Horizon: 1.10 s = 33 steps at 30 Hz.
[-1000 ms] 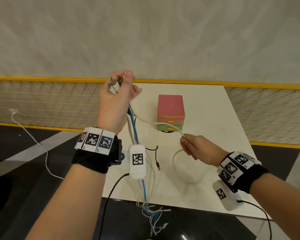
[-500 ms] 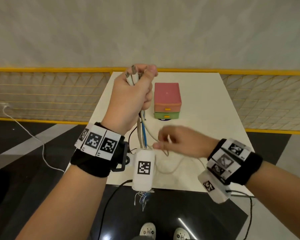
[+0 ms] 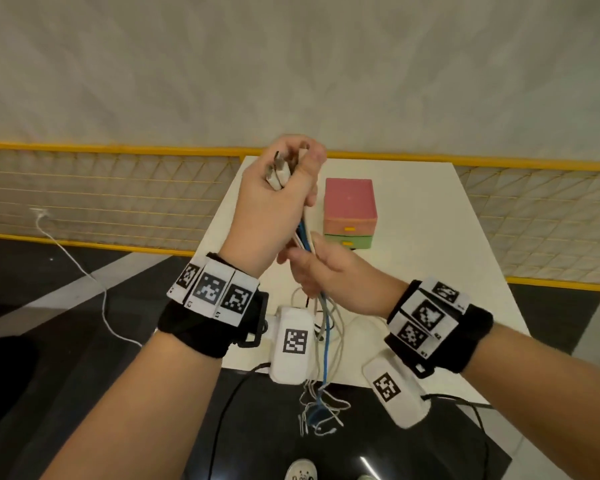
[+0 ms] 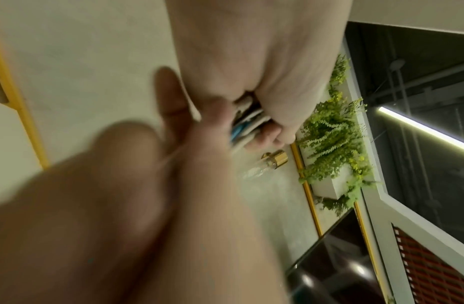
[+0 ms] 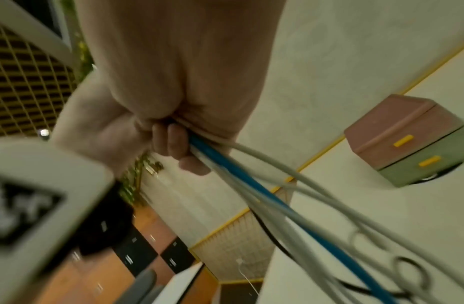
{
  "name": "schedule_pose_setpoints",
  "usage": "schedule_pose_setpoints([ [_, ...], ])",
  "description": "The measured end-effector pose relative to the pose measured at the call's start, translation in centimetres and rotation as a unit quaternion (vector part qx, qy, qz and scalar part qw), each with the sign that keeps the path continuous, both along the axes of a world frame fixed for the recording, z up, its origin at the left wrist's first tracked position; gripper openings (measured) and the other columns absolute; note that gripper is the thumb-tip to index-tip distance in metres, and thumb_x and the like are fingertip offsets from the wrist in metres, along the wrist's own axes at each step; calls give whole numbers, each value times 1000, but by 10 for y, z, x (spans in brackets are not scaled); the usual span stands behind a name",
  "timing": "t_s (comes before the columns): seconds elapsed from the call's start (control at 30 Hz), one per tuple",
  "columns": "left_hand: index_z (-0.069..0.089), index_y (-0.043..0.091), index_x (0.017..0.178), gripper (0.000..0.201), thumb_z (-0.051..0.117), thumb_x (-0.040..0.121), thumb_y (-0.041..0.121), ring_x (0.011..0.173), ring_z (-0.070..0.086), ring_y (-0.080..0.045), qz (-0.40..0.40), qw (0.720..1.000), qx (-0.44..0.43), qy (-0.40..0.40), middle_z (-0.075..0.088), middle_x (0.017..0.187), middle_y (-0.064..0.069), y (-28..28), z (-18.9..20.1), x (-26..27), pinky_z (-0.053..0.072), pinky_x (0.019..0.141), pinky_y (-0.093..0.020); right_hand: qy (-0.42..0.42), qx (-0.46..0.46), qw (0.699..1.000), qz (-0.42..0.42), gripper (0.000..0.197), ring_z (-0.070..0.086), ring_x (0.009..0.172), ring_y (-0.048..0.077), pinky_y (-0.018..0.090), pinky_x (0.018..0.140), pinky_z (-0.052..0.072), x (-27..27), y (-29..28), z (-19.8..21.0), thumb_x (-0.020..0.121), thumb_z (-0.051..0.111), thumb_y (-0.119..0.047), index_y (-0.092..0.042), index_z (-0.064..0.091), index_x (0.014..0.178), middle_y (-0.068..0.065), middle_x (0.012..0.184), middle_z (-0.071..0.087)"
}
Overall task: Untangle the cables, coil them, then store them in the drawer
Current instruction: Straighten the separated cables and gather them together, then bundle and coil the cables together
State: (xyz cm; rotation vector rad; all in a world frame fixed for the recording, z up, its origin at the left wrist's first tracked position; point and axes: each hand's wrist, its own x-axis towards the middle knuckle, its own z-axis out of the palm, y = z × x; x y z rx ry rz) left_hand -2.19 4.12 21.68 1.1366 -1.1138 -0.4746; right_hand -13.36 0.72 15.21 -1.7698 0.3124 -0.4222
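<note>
Left hand (image 3: 274,206) is raised above the near-left part of the white table (image 3: 426,216), fist curled round a bundle of cables (image 3: 321,323). The plug ends (image 3: 278,171) stick out of the top of the fist: white and metal connectors, bunched together. In the right wrist view the same fist (image 5: 158,115) shows its fingers (image 5: 173,144) wrapped round the strands where they leave the palm.

Bundle contents, as far as visible: one blue cable (image 5: 251,185), several white or grey ones (image 5: 290,170), and a thin black one (image 5: 267,230). They hang down from the left hand, pass through the right hand, and trail past the table's near edge; loose ends (image 3: 317,414) dangle in a tangle over the dark floor (image 3: 66,358).

Right hand (image 3: 329,278) sits just below the left one, touching it or nearly so, fingers closed round the hanging strands. In the left wrist view this hand (image 4: 152,185) is heavily blurred; exact finger placement cannot be read there, only that the cables (image 4: 245,125) run between the two hands.

Drawer box (image 3: 350,213) stands on the table beyond the hands, apart from them: pink upper unit, green lower unit, a yellow handle on each. Both drawers look closed.

Both wrists carry black bands with black-and-white marker tags (image 3: 215,289). A white cord (image 3: 77,265) lies on the floor to the left. A yellow railing (image 3: 84,147) runs behind the table.
</note>
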Motion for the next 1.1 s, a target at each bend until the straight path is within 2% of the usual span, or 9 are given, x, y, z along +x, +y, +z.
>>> schedule_pose_setpoints([
  [0.17,56,11,84,13,56,96,13,46,39,-7,41,987,-52,145,45,56,6,-10,-1,18,37,53,-23,23,17,999,-18,26,31,49,2,15,46,33,-9,-2,-10,102,31,-22,-19,38,77,-8,62,31],
  [0.33,60,15,94,17,72,86,25,64,58,-13,96,972,57,209,58,75,-3,-18,-23,32,46,66,-27,65,-40,995,-71,28,31,44,2,12,43,29,-16,-9,-7,101,33,-25,-16,42,76,-10,57,35],
  [0.47,35,21,144,94,86,66,35,125,39,-16,255,957,54,-131,33,138,-4,-13,-42,38,38,103,-28,111,-135,977,-126,29,36,46,2,18,52,33,-20,-20,-11,100,35,-30,-17,47,77,-13,55,40],
  [0.57,46,18,138,66,75,80,31,134,32,-26,277,858,-67,-428,34,141,-3,-9,-49,20,23,116,-48,148,-178,965,-121,30,40,47,3,17,52,33,-22,-24,-12,100,36,-28,-18,46,73,-8,59,43],
  [0.63,62,18,123,34,60,93,33,131,41,-24,179,839,-85,-506,59,128,-2,-11,-59,4,14,118,-48,142,-199,963,-110,24,44,51,-1,14,52,34,-22,-23,-8,97,39,-13,-13,49,75,-8,61,44],
  [0.7,70,19,103,36,40,99,39,106,60,-16,20,878,-16,-477,70,98,6,-12,-73,-6,28,111,-41,124,-192,968,-101,19,44,58,-1,12,56,37,-22,-25,-5,89,39,6,-4,53,79,-6,66,47],
  [0.77,67,19,87,47,29,98,44,75,61,-14,-40,902,61,-426,65,76,10,-11,-84,-9,46,82,-39,137,-178,969,-102,26,45,57,-1,12,55,38,-27,-27,-2,87,39,7,-9,53,71,-5,64,48],
  [0.87,66,20,87,57,21,92,55,59,59,-20,-25,900,108,-421,63,60,5,-15,-93,-4,46,57,-34,162,-188,964,-93,42,49,50,-10,8,52,37,-36,-30,3,90,41,1,-29,43,61,-16,58,44],
  [1.1,59,28,109,22,42,99,40,41,44,-17,103,934,134,-316,43,40,4,-30,-91,29,38,48,-31,205,-123,967,-90,30,42,49,12,26,51,43,-61,-50,-8,98,40,-34,-17,49,75,-7,59,43],
])
